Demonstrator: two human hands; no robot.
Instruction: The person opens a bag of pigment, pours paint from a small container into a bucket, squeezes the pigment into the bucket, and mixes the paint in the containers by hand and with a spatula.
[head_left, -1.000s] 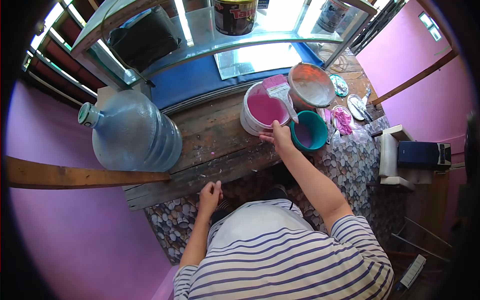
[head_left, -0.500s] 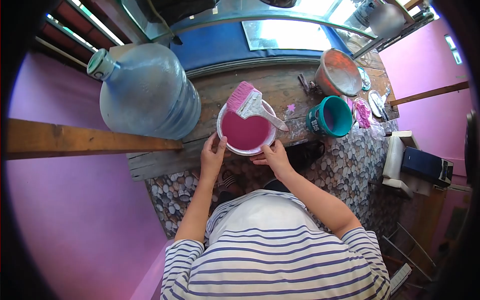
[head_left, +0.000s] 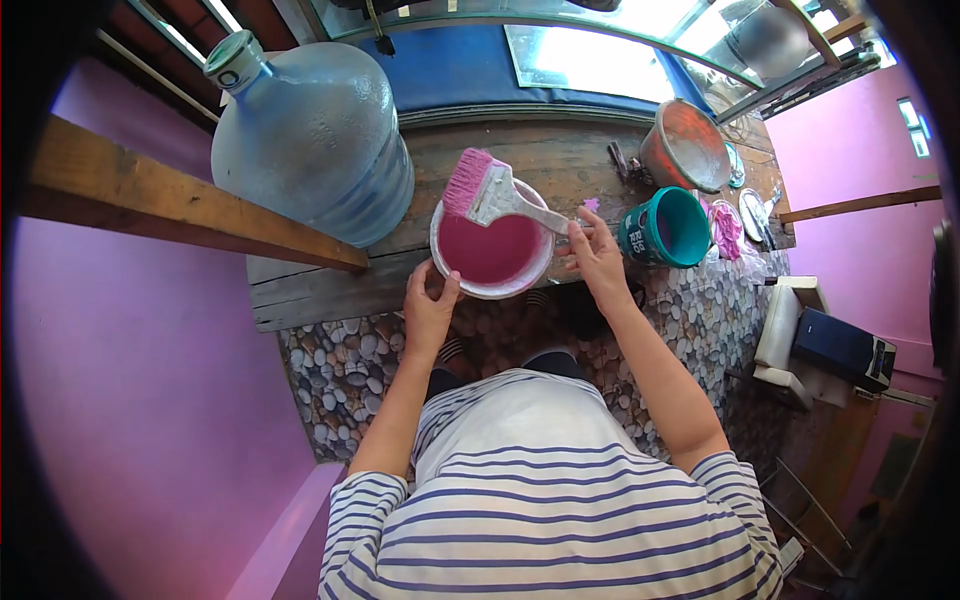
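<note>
A white bucket [head_left: 492,290] of pink paint stands at the front edge of the wooden table. Across its rim lies a wide brush [head_left: 490,195] with pink bristles at the left and its handle pointing right. My left hand [head_left: 430,308] grips the bucket's left front rim, thumb over the edge. At the handle's end is my right hand [head_left: 597,262], its thumb and index finger closed on the handle and the other fingers loosely spread. Just right of that hand is a teal bucket [head_left: 664,228].
A large water bottle [head_left: 320,130] stands at the left behind a wooden beam [head_left: 190,200]. An orange-stained basin [head_left: 685,147], a pink cloth [head_left: 727,230] and lids are at the right. A glass case and blue surface [head_left: 440,75] lie behind.
The white bucket has come left, away from the teal one. My left hand has taken hold of its rim. My right hand has moved from the bucket's rim to the brush handle.
</note>
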